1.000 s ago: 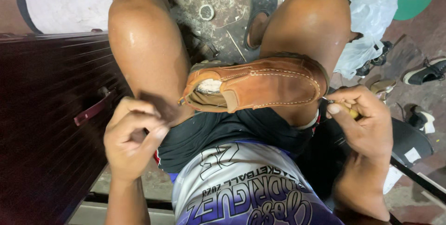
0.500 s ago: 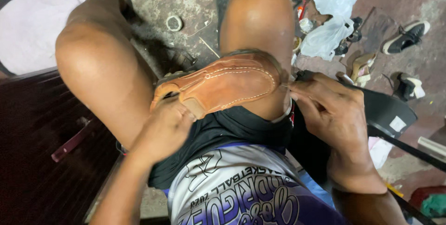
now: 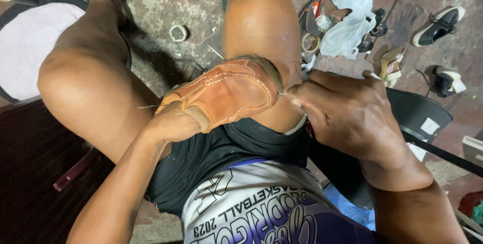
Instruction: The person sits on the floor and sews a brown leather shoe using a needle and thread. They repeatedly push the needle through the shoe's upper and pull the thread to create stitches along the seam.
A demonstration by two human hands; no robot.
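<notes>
Brown leather shoe [image 3: 226,93] at frame center, resting on my right thigh. Left hand [image 3: 173,122] closed around its heel end. Right hand [image 3: 347,110] pinched shut on a needle [image 3: 283,93] at the toe seam. I'd keep the shoe braced, needle square to the stitch line.

The person wears black shorts [image 3: 216,158] and a sleeveless basketball jersey [image 3: 251,208], white across the front with purple and blue lettering and panels lower down. Both arms and both legs are bare. The left hand [image 3: 173,123] and right hand [image 3: 347,110] carry no gloves.
</notes>
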